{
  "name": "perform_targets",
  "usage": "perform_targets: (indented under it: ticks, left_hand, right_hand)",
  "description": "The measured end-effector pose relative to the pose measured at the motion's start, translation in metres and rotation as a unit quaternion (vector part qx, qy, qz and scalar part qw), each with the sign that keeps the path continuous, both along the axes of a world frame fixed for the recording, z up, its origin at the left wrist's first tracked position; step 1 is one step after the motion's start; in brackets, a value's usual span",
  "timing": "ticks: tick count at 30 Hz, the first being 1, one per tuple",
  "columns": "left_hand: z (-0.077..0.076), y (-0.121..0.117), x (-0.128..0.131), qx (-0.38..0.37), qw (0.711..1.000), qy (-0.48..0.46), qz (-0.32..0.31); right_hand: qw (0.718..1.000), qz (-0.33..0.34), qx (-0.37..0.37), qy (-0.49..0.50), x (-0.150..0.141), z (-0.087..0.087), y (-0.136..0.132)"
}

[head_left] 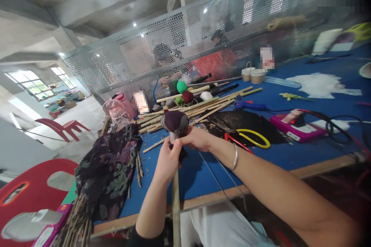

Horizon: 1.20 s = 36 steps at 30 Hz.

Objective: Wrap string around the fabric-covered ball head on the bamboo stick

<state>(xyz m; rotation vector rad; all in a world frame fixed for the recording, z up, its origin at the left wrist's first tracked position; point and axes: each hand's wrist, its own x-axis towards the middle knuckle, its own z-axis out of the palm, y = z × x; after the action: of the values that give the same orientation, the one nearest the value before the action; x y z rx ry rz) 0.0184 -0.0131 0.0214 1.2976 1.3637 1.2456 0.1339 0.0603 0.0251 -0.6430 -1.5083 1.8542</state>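
Upright over the table's front part stands a wooden stick point(176, 208) topped by a rounded, mushroom-like head wrapped in dark cloth point(175, 120). Just beneath that head, my left hand point(169, 158) is closed around the stick. My right hand point(198, 138), with a bangle on its wrist, is closed at the gathered cloth under the head, its fingertips partly hidden. Thin cord point(213, 175) hangs below my right hand over the table edge. Left of my hands lies a dark flower-patterned cloth point(113, 170).
Behind lie bamboo sticks point(199, 108) and yarn balls point(181, 87). Yellow- and red-handled scissors point(254, 138), a blue glue gun point(249, 105) and a magenta power strip point(298, 128) sit right. People work beyond the perforated metal screen point(130, 54). A red chair point(34, 170) stands left.
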Motion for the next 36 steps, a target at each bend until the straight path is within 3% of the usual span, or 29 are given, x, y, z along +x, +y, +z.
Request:
perform_targets:
  ticks: [6, 11, 15, 19, 25, 30, 32, 34, 36]
  left_hand:
    - [-0.003, -0.008, 0.002, -0.040, 0.999, 0.009, 0.000]
    - [-0.007, -0.016, 0.005, -0.091, 0.992, -0.090, -0.007]
    - [-0.005, -0.017, -0.002, -0.090, 0.980, -0.174, -0.029]
    - [-0.004, -0.020, -0.007, -0.077, 0.977, -0.199, -0.024]
    - [0.000, -0.027, -0.006, -0.073, 0.955, -0.273, -0.089]
    - [-0.006, -0.021, -0.010, -0.136, 0.880, -0.382, -0.247]
    - [-0.010, -0.018, -0.010, -0.175, 0.855, -0.401, -0.278]
    - [-0.013, -0.016, -0.011, -0.200, 0.857, -0.393, -0.266]
    - [-0.011, -0.013, -0.014, -0.188, 0.891, -0.366, -0.190]
  right_hand:
    - [0.999, 0.008, 0.033, 0.038, -0.003, 0.000, 0.002]
    - [0.995, 0.022, 0.091, 0.029, 0.000, 0.003, 0.003]
    - [0.992, 0.025, 0.121, -0.021, 0.007, 0.008, 0.005]
    - [0.990, 0.039, 0.133, -0.008, 0.009, 0.009, 0.006]
    - [0.992, 0.067, 0.101, 0.037, 0.005, 0.007, 0.002]
    - [0.987, 0.120, 0.060, 0.084, 0.005, 0.003, 0.004]
    - [0.982, 0.165, 0.040, 0.085, 0.007, -0.002, 0.008]
    - [0.978, 0.195, 0.017, 0.075, 0.008, -0.006, 0.012]
    - [0.982, 0.178, 0.006, 0.064, 0.009, -0.009, 0.017]
